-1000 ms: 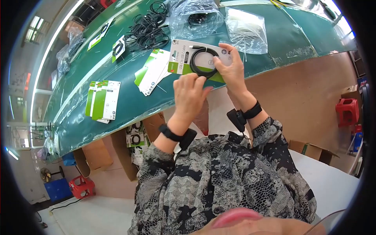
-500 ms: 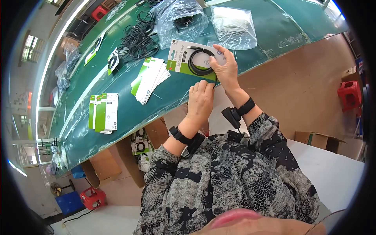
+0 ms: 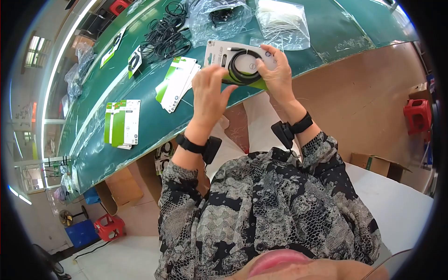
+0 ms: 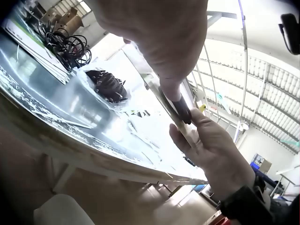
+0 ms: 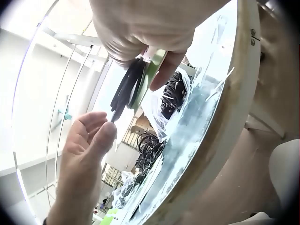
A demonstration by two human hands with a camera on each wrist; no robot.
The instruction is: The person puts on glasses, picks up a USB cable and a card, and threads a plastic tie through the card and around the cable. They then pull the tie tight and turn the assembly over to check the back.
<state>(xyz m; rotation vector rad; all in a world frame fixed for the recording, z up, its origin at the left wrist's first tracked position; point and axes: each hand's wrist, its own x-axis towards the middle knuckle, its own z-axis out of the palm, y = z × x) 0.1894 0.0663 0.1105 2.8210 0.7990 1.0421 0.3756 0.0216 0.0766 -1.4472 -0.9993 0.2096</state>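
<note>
A packaging card (image 3: 219,49) with a coiled black cable (image 3: 232,65) on its face is held up over the table edge. My right hand (image 3: 276,77) grips its right end, thumb on the coil side; the right wrist view shows that hand (image 5: 154,28) holding the green card (image 5: 149,77) beside the coil (image 5: 126,89). At the card's lower left is my left hand (image 3: 207,100), blurred, its thumb apart from its bent fingers. Close to the coil's end lies this hand (image 5: 86,154) in the right wrist view; whether it touches the cable is unclear.
Fanned cards (image 3: 177,86) and a stack of cards (image 3: 132,123) lie on the green table (image 3: 154,112). Farther back are tangled black cables (image 3: 163,39), a clear bag of dark items (image 3: 203,25) and a bag of white ties (image 3: 282,23).
My left hand has moved from below the card's bottom edge, left and up to its lower left, with the thumb now spread. The right hand keeps its grip on the card.
</note>
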